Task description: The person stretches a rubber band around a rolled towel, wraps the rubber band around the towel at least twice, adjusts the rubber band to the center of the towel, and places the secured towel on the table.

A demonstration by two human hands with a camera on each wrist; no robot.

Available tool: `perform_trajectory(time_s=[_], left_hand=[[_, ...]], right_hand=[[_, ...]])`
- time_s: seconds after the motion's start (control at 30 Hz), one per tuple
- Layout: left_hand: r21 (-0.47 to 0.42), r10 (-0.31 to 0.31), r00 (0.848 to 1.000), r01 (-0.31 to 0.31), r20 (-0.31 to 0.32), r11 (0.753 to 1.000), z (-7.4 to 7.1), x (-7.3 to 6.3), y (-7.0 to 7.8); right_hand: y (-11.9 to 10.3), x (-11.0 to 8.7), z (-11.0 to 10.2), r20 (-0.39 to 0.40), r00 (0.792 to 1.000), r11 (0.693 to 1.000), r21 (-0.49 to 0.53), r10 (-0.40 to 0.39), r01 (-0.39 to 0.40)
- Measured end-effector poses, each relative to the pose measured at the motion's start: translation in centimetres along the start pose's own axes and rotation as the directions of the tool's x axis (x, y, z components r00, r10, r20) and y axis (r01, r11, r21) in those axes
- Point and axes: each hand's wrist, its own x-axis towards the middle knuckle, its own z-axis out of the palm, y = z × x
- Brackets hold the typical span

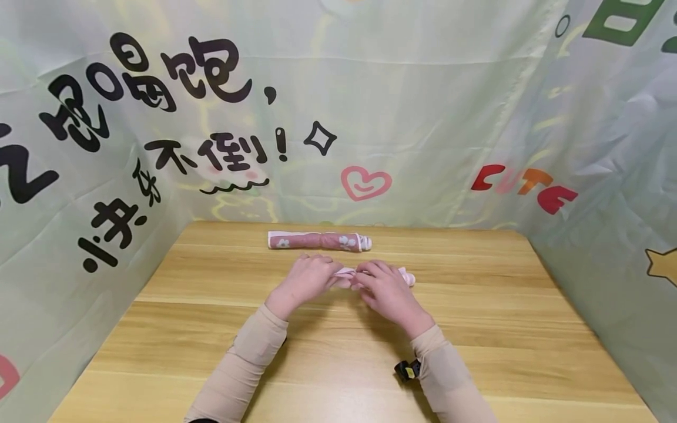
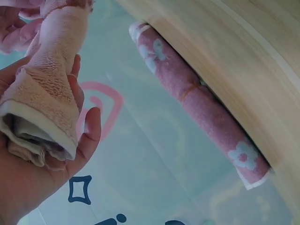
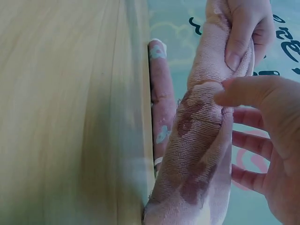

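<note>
A pale pink rolled towel (image 3: 199, 145) with darker patches spans both hands, raised in front of the person. My left hand (image 1: 309, 276) grips one end; in the left wrist view that roll's open, white-edged end (image 2: 42, 136) lies against the palm, thumb and fingers around it. My right hand (image 1: 388, 291) is at the middle, its thumb and index finger pinching the roll's edge beside a thin orange-brown band (image 3: 206, 83). The other right fingers reach behind the towel, tips partly hidden. The roll's far end (image 1: 407, 276) sticks out past the right hand.
A darker pink rolled towel (image 1: 319, 241) with pale blue flowers, banded at its middle, lies near the back of the wooden table (image 1: 476, 329). Printed cloth walls (image 1: 433, 117) enclose the back and sides. A small black device (image 1: 407, 371) hangs at the right wrist.
</note>
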Motion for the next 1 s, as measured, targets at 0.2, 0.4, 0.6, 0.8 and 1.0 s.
perform_trajectory(time_s=[0.2,0.4,0.6,0.8,1.0], left_hand=[[-0.041,0.003,1.000,-0.002,0.026,0.999,-0.36,-0.08,0.21],[-0.062,0.018,1.000,-0.017,0.023,0.998,-0.73,-0.18,0.16],[-0.078,0.031,0.999,-0.029,0.027,0.997,-0.98,-0.19,0.03],[-0.142,0.013,1.000,-0.011,0.015,0.990,-0.97,-0.26,-0.19],[-0.167,0.038,0.999,-0.038,-0.001,0.985,-0.78,-0.01,-0.08]], right_hand=[[0.05,-0.05,-0.03,0.048,0.998,0.999,-0.021,0.029,-0.028],[0.44,-0.05,-0.10,0.023,0.999,0.998,-0.036,0.045,-0.044],[0.86,-0.14,-0.28,-0.019,0.998,0.998,-0.014,0.053,-0.054],[0.87,-0.13,-0.37,-0.095,0.993,0.988,0.144,0.065,-0.051],[0.73,-0.04,-0.24,-0.025,0.988,0.983,0.109,0.153,-0.149]])
